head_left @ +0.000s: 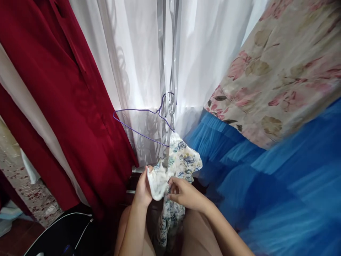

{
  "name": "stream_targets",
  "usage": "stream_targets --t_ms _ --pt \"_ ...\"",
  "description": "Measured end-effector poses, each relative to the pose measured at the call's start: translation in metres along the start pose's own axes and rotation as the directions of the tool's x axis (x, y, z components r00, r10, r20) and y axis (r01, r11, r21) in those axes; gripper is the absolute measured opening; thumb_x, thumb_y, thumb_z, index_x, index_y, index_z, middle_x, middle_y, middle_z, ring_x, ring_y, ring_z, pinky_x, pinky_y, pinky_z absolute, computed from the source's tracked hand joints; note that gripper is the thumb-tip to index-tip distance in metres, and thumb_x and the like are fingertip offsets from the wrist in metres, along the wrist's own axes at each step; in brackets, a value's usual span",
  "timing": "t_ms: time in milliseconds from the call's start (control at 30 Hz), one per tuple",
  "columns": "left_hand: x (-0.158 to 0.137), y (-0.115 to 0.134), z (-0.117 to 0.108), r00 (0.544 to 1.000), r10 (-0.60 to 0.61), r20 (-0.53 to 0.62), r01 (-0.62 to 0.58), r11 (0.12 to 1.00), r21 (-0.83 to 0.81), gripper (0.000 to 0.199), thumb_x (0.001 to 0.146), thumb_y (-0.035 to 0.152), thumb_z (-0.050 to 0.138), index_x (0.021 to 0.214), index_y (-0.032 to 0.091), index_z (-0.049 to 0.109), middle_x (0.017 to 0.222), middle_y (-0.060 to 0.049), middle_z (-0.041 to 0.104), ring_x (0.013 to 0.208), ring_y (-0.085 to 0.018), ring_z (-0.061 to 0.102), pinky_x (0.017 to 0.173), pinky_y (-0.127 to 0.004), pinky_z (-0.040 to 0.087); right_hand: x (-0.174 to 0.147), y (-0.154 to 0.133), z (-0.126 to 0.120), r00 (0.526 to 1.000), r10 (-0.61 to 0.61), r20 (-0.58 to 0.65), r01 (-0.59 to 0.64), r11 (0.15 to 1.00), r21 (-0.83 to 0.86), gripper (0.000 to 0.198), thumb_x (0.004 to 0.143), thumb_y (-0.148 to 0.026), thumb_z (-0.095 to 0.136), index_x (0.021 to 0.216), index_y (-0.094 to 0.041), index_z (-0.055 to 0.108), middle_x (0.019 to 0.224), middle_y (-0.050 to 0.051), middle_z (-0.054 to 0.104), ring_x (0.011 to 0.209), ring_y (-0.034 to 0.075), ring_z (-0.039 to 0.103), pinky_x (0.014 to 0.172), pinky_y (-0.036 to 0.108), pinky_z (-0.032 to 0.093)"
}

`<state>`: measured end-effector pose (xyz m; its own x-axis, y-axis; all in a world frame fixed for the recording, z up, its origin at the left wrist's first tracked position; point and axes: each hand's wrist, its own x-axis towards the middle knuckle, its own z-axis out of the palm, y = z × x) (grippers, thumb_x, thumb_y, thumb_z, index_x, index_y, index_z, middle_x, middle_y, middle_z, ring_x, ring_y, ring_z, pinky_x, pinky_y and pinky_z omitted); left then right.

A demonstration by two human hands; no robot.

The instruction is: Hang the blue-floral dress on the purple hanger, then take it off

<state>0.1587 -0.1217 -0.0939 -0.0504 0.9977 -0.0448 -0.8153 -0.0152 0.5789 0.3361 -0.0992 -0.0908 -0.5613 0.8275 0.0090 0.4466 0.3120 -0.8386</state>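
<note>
A white garment with a blue and yellow floral print [183,156] hangs by one side on a purple wire hanger [141,134]. The hanger's left arm is bare, and its hook is caught on a hanging metal rack or chain [170,103]. My left hand [145,186] is closed on the white edge of the garment's loose side, below the hanger. My right hand [182,192] pinches the cloth just to the right of it, thumb and fingers curled. The lower part of the garment drapes down between my legs.
Red curtains [64,106] hang on the left and white curtains [138,53] behind the hanger. A floral cloth [266,78] and blue tulle [287,185] fill the right. At lower left, a white cable [82,234] lies over a dark round object.
</note>
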Motion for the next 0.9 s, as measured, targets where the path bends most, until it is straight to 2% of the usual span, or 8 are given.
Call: stream_targets --t_ms 100,267,400,500,567,733,800,900 --pt "-0.026 -0.018 0.019 0.975 0.062 0.215 -0.134 0.931 0.338 0.032 0.091 0.044 0.062 0.076 0.018 0.051 0.071 0.002 0.049 0.065 -0.011 0.050 0.062 -0.021 0.041 -0.015 -0.003 -0.001 0.992 -0.095 0.080 0.078 0.978 0.193 0.056 0.059 -0.021 0.082 0.110 -0.017 0.060 0.102 0.005 0.066 0.098 0.025 0.058 0.089 0.035 0.046" --pt "-0.036 -0.004 0.026 0.917 0.159 0.367 -0.394 0.516 0.761 0.031 0.097 0.036 0.054 0.127 0.026 0.054 0.118 -0.006 0.062 0.113 -0.019 0.055 0.101 -0.030 0.039 -0.034 -0.014 -0.001 0.979 -0.007 0.202 -0.107 0.828 0.551 0.024 0.076 -0.030 0.073 0.092 -0.016 0.063 0.085 0.001 0.060 0.083 0.018 0.055 0.082 0.031 0.046" --pt "-0.038 -0.008 0.013 0.865 -0.169 0.472 -0.292 0.595 0.749 0.056 0.099 0.039 0.048 0.151 0.028 0.033 0.141 -0.010 0.053 0.132 -0.024 0.047 0.112 -0.038 0.032 -0.048 -0.026 -0.030 0.950 -0.039 0.309 -0.147 0.819 0.555 0.022 0.077 -0.031 0.074 0.078 -0.014 0.059 0.071 -0.002 0.052 0.066 0.010 0.045 0.065 0.023 0.041" --pt "-0.047 -0.031 0.005 0.802 -0.375 0.465 -0.186 0.583 0.791 0.050 0.093 0.042 0.057 0.139 0.022 0.051 0.126 -0.008 0.064 0.116 -0.025 0.058 0.103 -0.035 0.042 -0.061 -0.040 -0.076 0.891 -0.102 0.443 -0.064 0.937 0.344 0.027 0.077 -0.030 0.074 0.067 -0.013 0.056 0.061 -0.005 0.044 0.057 0.007 0.037 0.052 0.019 0.033" --pt "-0.052 -0.040 0.001 0.823 -0.389 0.414 -0.200 0.485 0.852 0.042 0.087 0.044 0.064 0.121 0.019 0.064 0.112 -0.006 0.069 0.105 -0.025 0.061 0.094 -0.032 0.046 -0.067 -0.045 -0.112 0.885 -0.048 0.463 -0.062 0.974 0.220 0.026 0.076 -0.030 0.076 0.066 -0.012 0.059 0.059 -0.005 0.045 0.054 0.006 0.036 0.049 0.019 0.030" --pt "-0.043 -0.016 -0.004 0.948 -0.125 0.294 -0.279 0.127 0.952 0.030 0.083 0.047 0.065 0.088 0.017 0.071 0.082 -0.004 0.066 0.082 -0.021 0.058 0.077 -0.027 0.046 -0.047 -0.033 -0.198 0.998 0.066 -0.015 -0.061 0.977 0.206 0.021 0.064 -0.028 0.082 0.074 -0.014 0.069 0.063 -0.001 0.062 0.054 0.013 0.054 0.051 0.023 0.042" --pt "-0.037 0.001 -0.001 0.954 -0.046 0.296 -0.290 0.098 0.952 0.029 0.086 0.045 0.062 0.083 0.017 0.068 0.076 -0.003 0.062 0.075 -0.018 0.055 0.069 -0.024 0.043 -0.018 -0.028 -0.221 0.977 0.054 -0.208 0.008 0.958 0.286 0.022 0.059 -0.024 0.082 0.074 -0.015 0.068 0.061 -0.002 0.063 0.052 0.014 0.056 0.051 0.024 0.044" --pt "-0.036 0.021 0.008 0.948 0.026 0.316 -0.316 0.123 0.941 0.026 0.085 0.043 0.064 0.080 0.018 0.064 0.068 0.001 0.053 0.065 -0.014 0.047 0.058 -0.022 0.036 0.035 -0.032 -0.229 0.959 0.023 -0.281 0.102 0.901 0.422 0.021 0.055 -0.021 0.079 0.070 -0.014 0.066 0.059 0.000 0.065 0.052 0.016 0.059 0.054 0.027 0.049"
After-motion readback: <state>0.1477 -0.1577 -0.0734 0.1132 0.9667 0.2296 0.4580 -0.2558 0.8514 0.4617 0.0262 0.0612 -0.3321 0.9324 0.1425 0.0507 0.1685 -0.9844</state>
